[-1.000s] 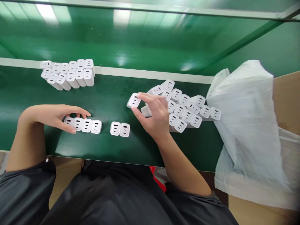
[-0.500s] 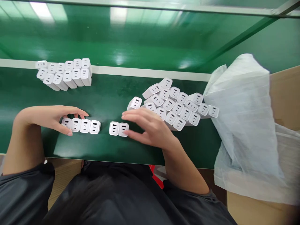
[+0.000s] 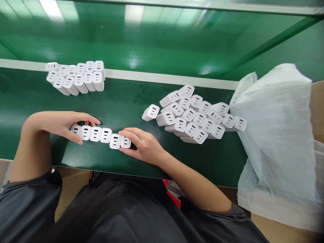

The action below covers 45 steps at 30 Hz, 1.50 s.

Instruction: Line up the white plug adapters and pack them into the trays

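A row of white USB chargers [image 3: 95, 134] stands on the green table in front of me, port faces up. My left hand [image 3: 68, 126] curls round the row's left end, thumb on the near side and fingers behind, partly hiding the end charger. At the right end, my right hand [image 3: 138, 143] grips the last USB charger [image 3: 125, 142] between thumb and fingers. That charger and its neighbour [image 3: 115, 141] sit slightly nearer to me than the rest of the row, close against it.
Two rows of chargers [image 3: 79, 81] stand at the back left. A loose cluster of chargers [image 3: 199, 118], some leaning, fills the right, with a single tilted charger [image 3: 151, 112] to its left. A white plastic bag [image 3: 273, 145] hangs over a cardboard box [image 3: 318, 111] at far right.
My right hand has let go of the tilted charger beside the cluster and taken hold of the near pair, which has slid left up to the row. My left hand stays at the row's left end.
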Motion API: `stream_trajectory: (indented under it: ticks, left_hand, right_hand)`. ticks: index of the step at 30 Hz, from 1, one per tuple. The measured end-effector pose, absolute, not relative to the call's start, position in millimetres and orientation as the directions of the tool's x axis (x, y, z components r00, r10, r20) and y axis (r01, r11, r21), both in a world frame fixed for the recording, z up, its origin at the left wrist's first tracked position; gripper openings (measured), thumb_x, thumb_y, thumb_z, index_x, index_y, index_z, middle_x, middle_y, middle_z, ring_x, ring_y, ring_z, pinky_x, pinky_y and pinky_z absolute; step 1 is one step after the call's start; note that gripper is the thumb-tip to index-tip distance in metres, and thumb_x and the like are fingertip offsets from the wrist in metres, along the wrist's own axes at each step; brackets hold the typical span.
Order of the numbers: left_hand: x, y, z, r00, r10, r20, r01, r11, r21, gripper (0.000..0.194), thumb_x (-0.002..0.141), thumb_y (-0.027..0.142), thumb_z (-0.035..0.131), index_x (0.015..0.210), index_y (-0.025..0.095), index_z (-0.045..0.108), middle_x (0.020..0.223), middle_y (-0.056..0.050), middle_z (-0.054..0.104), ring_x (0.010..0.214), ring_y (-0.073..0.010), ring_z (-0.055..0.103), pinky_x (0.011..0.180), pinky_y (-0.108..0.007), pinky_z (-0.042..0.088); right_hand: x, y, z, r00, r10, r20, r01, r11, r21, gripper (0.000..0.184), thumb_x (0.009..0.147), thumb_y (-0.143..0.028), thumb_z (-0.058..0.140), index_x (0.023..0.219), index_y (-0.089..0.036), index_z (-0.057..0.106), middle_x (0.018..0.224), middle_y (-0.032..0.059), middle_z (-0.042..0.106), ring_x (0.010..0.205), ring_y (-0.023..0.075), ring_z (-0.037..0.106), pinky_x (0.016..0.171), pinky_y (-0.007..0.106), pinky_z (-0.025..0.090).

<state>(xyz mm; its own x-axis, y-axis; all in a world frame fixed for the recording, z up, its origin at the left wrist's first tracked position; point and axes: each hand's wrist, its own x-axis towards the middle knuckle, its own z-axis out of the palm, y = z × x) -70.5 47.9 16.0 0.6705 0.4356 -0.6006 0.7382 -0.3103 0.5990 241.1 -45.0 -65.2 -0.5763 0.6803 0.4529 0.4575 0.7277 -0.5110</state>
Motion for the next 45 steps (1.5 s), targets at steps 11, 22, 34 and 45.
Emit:
stream_trajectory:
  ticks: [11, 22, 34, 45]
  left_hand:
    - [-65.1, 48.7, 23.4, 0.678, 0.363, -0.639, 0.734, -0.302, 0.608, 0.062, 0.088, 0.040, 0.065, 0.146, 0.032, 0.043, 0.138, -0.001, 0.056, 0.112, -0.0180, 0.056, 0.084, -0.019, 0.047]
    - [-61.1, 52.9, 22.2, 0.689, 0.356, -0.632, 0.720, -0.239, 0.651, 0.051, 0.097, 0.051, 0.048, 0.142, 0.027, 0.051, 0.143, -0.005, 0.056, 0.120, -0.0209, 0.056, 0.085, -0.020, 0.047]
    - [-62.5, 49.7, 14.3, 0.676, 0.481, -0.558, 0.672, -0.091, 0.735, 0.046, 0.087, 0.054, 0.062, 0.127, 0.032, 0.066, 0.130, 0.000, 0.067, 0.113, -0.0204, 0.062, 0.083, -0.019, 0.045]
    - [-60.2, 48.1, 12.5, 0.670, 0.477, -0.568, 0.677, -0.079, 0.732, 0.047, 0.088, 0.053, 0.058, 0.128, 0.030, 0.066, 0.125, -0.001, 0.068, 0.104, -0.0191, 0.063, 0.078, -0.021, 0.044]
  right_hand:
    - [233.3, -50.3, -69.5, -0.563, 0.703, 0.434, 0.508, 0.709, -0.489, 0.041, 0.095, -0.038, 0.061, 0.128, -0.013, 0.055, 0.114, 0.0117, 0.070, 0.097, 0.0214, 0.069, 0.077, 0.032, 0.058]
    - [231.7, -50.6, -75.1, -0.513, 0.735, 0.443, 0.541, 0.678, -0.498, 0.048, 0.093, -0.030, 0.064, 0.137, -0.020, 0.047, 0.114, 0.0102, 0.069, 0.097, 0.0215, 0.069, 0.076, 0.031, 0.058]
    - [233.6, -50.3, -74.8, -0.521, 0.776, 0.356, 0.546, 0.623, -0.559, 0.052, 0.092, -0.037, 0.065, 0.139, -0.025, 0.048, 0.117, 0.0094, 0.068, 0.090, 0.0213, 0.071, 0.068, 0.030, 0.059]
    - [233.0, -49.1, -75.7, -0.536, 0.771, 0.342, 0.539, 0.625, -0.564, 0.048, 0.093, -0.036, 0.064, 0.137, -0.024, 0.050, 0.117, 0.0101, 0.068, 0.092, 0.0218, 0.072, 0.069, 0.030, 0.060]
